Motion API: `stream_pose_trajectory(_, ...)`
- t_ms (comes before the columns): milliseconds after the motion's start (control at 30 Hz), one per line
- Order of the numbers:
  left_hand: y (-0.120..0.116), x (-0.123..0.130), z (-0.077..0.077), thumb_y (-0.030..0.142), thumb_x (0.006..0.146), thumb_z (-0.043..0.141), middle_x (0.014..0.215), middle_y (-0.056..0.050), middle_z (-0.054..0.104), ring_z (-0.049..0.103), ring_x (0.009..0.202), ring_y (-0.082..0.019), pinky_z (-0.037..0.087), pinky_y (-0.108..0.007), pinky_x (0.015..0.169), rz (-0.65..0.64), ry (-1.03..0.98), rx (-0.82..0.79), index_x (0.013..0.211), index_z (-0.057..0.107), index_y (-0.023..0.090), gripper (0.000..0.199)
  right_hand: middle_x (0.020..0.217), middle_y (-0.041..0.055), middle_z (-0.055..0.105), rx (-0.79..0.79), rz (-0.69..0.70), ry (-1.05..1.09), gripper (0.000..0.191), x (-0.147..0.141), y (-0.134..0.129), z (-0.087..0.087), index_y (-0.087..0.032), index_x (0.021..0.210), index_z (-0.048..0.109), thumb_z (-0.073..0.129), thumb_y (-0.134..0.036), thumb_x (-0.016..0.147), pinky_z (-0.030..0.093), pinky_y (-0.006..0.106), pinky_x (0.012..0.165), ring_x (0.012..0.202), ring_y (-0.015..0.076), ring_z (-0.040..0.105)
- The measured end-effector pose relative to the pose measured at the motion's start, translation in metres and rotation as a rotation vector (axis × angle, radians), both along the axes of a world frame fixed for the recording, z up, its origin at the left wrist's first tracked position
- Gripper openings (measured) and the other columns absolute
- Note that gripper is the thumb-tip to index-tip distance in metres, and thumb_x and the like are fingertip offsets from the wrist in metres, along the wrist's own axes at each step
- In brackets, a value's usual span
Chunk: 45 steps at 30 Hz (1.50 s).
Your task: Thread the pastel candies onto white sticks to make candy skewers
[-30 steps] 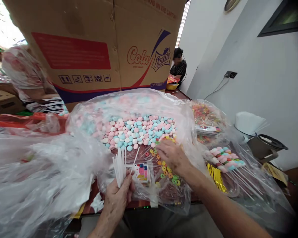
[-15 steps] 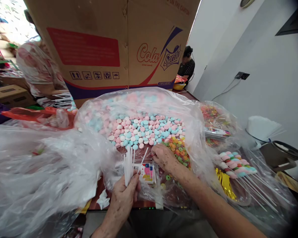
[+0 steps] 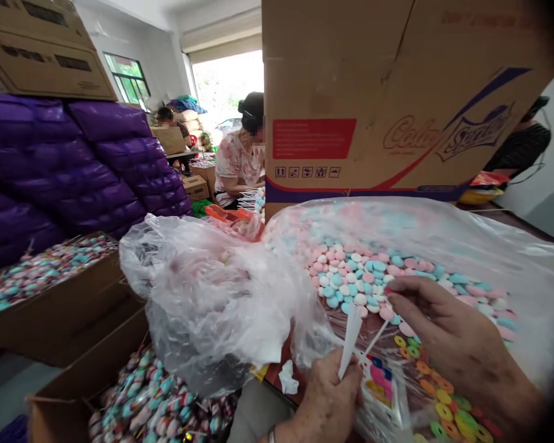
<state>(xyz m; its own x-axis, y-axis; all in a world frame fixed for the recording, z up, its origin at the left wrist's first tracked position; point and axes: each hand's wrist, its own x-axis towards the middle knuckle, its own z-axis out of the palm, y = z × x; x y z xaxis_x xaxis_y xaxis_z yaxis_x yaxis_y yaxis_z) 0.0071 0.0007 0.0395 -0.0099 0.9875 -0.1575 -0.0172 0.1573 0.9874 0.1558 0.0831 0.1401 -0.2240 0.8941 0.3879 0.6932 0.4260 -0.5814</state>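
My left hand (image 3: 327,394) is closed round a bundle of white sticks (image 3: 349,341) that points up. One white stick (image 3: 376,337) leans out apart from the bundle, toward my right hand. With fingertips pinched, my right hand (image 3: 447,332) holds a small red piece (image 3: 388,291) above the candies. Pink, blue and white round candies (image 3: 351,274) lie spread in a clear plastic bag (image 3: 443,215). Green, orange and yellow ring candies (image 3: 443,397) lie below my right hand. A colourful printed card (image 3: 381,378) rests beside my left hand.
A big carton (image 3: 323,80) stands behind the candies. Crumpled plastic (image 3: 221,295) covers the left side. Open boxes (image 3: 64,394) of wrapped candy sit lower left, near purple bales (image 3: 96,154). A person (image 3: 240,154) works beyond, another stands right. White scrap (image 3: 288,376) lies near my left hand.
The view has swung left, bringing the purple bales and candy boxes into sight. My right hand has lifted from beside the ring candies and now pinches a small red piece.
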Motion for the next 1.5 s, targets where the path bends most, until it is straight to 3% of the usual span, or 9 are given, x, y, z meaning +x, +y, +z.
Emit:
stream_pose_trajectory(200,0.001,-0.002,0.003,0.020,0.082,0.047,0.050,0.005,0.046,0.041,0.049,-0.014,0.031,-0.027,0.052,-0.004,0.011,0.006,0.069,0.055,0.020,0.015,0.080,-0.0017,0.065,-0.025,0.525,-0.122,0.015,-0.101,-0.009,0.069,-0.022,0.083,0.063,0.048,-0.017,0.085,0.041,0.022,0.064,0.072,0.0123,0.057)
stream_pose_trajectory(367,0.002,-0.002,-0.002,0.021,0.083,0.050,0.052,0.005,0.047,0.045,0.054,-0.015,0.032,-0.027,0.055,0.005,0.079,-0.020,0.075,0.063,0.018,0.016,0.077,-0.0023,0.066,-0.097,0.643,-0.114,0.024,-0.186,0.018,0.076,-0.018,0.086,0.069,0.051,-0.006,0.076,0.039,0.022,0.065,0.072,0.0119,0.057)
stream_pose_trajectory(500,0.004,-0.001,-0.007,0.019,0.083,0.049,0.051,0.005,0.047,0.045,0.053,-0.015,0.032,-0.027,0.055,0.008,0.068,0.000,0.076,0.064,0.018,0.017,0.094,0.0013,0.070,-0.083,0.658,-0.021,0.033,-0.213,0.031,0.072,-0.018,0.104,0.070,0.050,-0.006,0.080,0.042,0.024,0.074,0.083,0.0136,0.061)
stream_pose_trajectory(700,0.002,0.000,-0.007,0.026,0.087,0.048,0.051,0.007,0.044,0.039,0.048,-0.012,0.029,-0.024,0.049,-0.003,-0.061,-0.007,0.074,0.058,0.019,0.018,0.082,-0.0009,0.068,0.025,0.598,0.044,0.018,-0.149,0.024,0.078,-0.018,0.087,0.070,0.052,-0.015,0.083,0.044,0.026,0.073,0.077,0.0135,0.060)
stream_pose_trajectory(833,0.001,-0.001,-0.012,0.034,0.089,0.050,0.051,0.007,0.046,0.038,0.043,-0.010,0.028,-0.022,0.044,0.030,-0.076,-0.003,0.070,0.057,0.019,0.025,0.085,-0.0003,0.065,0.015,0.315,0.277,0.021,-0.070,0.019,0.076,-0.018,0.101,0.067,0.054,-0.027,0.086,0.047,0.027,0.069,0.070,0.0116,0.059)
stream_pose_trajectory(933,0.003,-0.002,-0.023,0.038,0.088,0.053,0.052,0.006,0.051,0.041,0.041,-0.009,0.028,-0.021,0.040,0.021,-0.072,-0.006,0.073,0.060,0.019,0.026,0.078,-0.0010,0.063,-0.058,0.055,0.183,0.021,-0.007,0.011,0.056,-0.018,0.100,0.066,0.054,-0.029,0.086,0.046,0.025,0.063,0.065,0.0115,0.058)
stream_pose_trajectory(1067,0.003,-0.002,-0.026,0.044,0.085,0.059,0.049,0.007,0.050,0.038,0.035,-0.008,0.027,-0.019,0.035,0.039,-0.094,-0.036,0.073,0.060,0.018,0.029,0.070,-0.0013,0.061,-0.229,-0.051,-0.256,0.019,0.054,-0.012,0.005,-0.019,0.087,0.065,0.047,-0.024,0.089,0.042,0.026,0.063,0.065,0.0136,0.056)
stream_pose_trajectory(1267,0.001,-0.001,-0.010,0.048,0.079,0.064,0.042,0.009,0.047,0.033,0.030,-0.005,0.025,-0.016,0.030,0.055,-0.112,-0.059,0.066,0.056,0.018,0.033,0.096,0.0099,0.065,-0.278,-0.118,-0.620,0.024,0.072,-0.055,-0.064,-0.017,0.096,0.065,0.042,-0.014,0.091,0.044,0.031,0.077,0.089,0.0217,0.060)
stream_pose_trajectory(1500,0.000,-0.005,-0.015,0.048,0.082,0.063,0.046,0.008,0.051,0.036,0.031,-0.004,0.026,-0.015,0.031,0.028,-0.082,-0.007,0.066,0.057,0.017,0.035,0.099,0.0088,0.063,-0.171,0.007,-0.537,0.021,0.066,-0.070,-0.075,-0.018,0.093,0.065,0.044,-0.013,0.093,0.043,0.034,0.088,0.099,0.0227,0.054)
